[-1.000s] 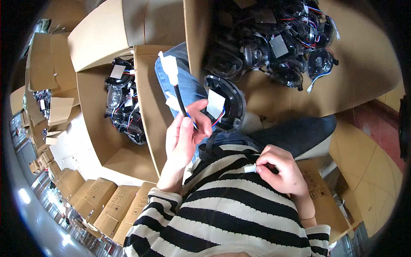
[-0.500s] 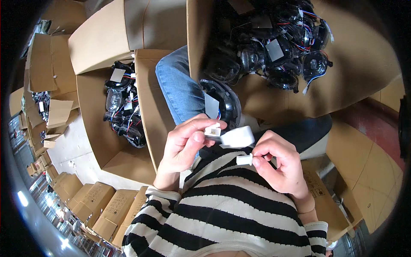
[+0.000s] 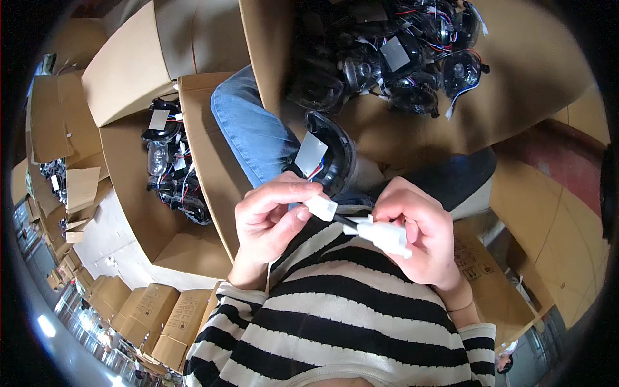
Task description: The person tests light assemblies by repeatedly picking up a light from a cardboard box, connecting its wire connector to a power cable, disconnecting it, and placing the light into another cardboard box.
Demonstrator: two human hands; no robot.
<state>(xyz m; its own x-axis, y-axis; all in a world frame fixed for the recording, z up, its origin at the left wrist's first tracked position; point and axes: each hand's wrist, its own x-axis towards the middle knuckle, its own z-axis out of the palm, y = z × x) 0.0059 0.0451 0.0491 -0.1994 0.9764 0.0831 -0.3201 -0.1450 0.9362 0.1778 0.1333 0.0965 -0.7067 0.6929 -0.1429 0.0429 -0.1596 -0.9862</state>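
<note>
My left hand [image 3: 267,219] pinches a small white plastic connector [image 3: 321,208] between thumb and fingertips. A dark cable [image 3: 345,222] runs from it toward the white plastic connector pieces [image 3: 385,236] in my right hand [image 3: 422,235]. The right hand's fingers are closed round these pieces, which partly hide one another. I cannot tell whether the pieces are joined. Just beyond my left fingertips, a black lamp unit [image 3: 340,155] with a clear rim rests by my leg. It bears a grey label [image 3: 311,155] and has red and blue wires.
Ahead stands a large cardboard box [image 3: 516,77] with several lamp units [image 3: 412,97] and loose wires inside. To the left, another open box [image 3: 129,174] holds more lamp units [image 3: 161,158]. Closed cartons [image 3: 151,306] line the lower left.
The larger white piece that hung between my hands is now at my right fingers. The left connector has turned, and my hands are closer together. The view has shifted slightly.
</note>
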